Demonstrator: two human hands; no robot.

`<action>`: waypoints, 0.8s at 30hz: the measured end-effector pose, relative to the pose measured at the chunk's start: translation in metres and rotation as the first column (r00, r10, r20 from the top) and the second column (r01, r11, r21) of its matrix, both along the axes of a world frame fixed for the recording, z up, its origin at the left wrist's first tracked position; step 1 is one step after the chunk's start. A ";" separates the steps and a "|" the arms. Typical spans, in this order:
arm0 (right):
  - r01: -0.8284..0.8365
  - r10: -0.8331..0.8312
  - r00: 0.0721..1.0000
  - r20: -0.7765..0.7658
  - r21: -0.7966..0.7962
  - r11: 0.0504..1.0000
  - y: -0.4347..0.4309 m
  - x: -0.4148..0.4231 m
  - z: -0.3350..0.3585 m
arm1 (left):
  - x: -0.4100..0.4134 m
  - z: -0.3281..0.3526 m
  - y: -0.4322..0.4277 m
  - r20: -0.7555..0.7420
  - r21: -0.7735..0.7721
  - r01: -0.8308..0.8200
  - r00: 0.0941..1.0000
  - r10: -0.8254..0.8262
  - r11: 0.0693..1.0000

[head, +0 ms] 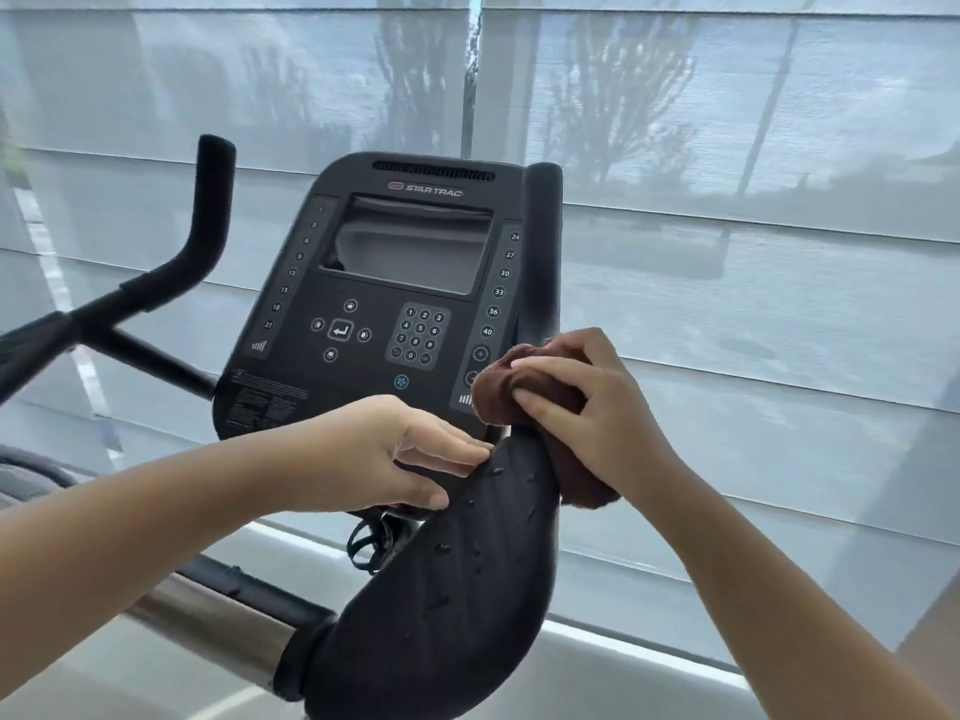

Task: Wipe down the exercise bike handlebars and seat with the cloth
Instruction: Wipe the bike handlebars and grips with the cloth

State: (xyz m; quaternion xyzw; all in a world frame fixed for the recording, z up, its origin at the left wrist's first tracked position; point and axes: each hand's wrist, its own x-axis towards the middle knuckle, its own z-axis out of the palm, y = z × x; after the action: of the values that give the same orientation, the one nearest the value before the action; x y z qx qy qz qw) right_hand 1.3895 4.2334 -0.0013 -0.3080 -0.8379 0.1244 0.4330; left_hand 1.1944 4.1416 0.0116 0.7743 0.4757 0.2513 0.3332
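A black exercise bike fills the view. Its wide black right-hand grip pad (457, 579) curves from the lower centre up toward the console. My right hand (587, 407) is shut on a bunched brown cloth (498, 387), which is pressed around the pad's upper end where the upright right handlebar (543, 241) rises. My left hand (400, 454) rests its fingertips and thumb on the pad's left edge, fingers apart, holding nothing. The left handlebar (208, 220) stands bare at the left. The seat is out of view.
The black console (395, 304) with screen and keypad sits right behind my hands. A silver and black frame tube (218, 615) runs in from the lower left. A strap loop (369, 543) hangs under the pad. Windows with sheer blinds (727, 148) lie close behind the bike.
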 end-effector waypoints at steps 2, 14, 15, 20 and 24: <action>-0.037 0.034 0.997 -0.067 -0.055 0.998 -0.009 0.009 -0.011 | 0.003 -0.004 -0.007 0.082 -0.018 -0.062 0.995 0.063 0.998; 0.154 -0.151 0.986 0.069 -0.047 0.987 -0.069 -0.008 -0.004 | -0.003 -0.009 -0.057 -0.088 0.185 -0.234 0.963 0.253 0.954; 0.206 -0.200 0.974 0.111 -0.049 0.977 -0.074 -0.012 -0.006 | -0.005 -0.011 -0.065 -0.101 0.211 -0.232 0.961 0.257 0.950; 0.279 -0.281 0.960 0.020 0.072 0.958 -0.133 -0.009 -0.038 | -0.018 -0.028 -0.099 -0.242 0.478 -0.155 0.923 0.299 0.865; 0.371 -0.371 0.927 0.062 0.014 0.929 -0.122 -0.022 -0.025 | -0.014 -0.042 -0.117 -0.332 0.608 -0.086 0.876 0.351 0.790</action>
State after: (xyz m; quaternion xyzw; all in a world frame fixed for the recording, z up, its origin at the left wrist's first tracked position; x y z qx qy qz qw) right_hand 1.3677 4.1115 -0.0267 -0.4640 -0.7782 0.0295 0.4223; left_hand 1.1806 4.0243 -0.0304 0.8116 0.5270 0.2446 -0.0613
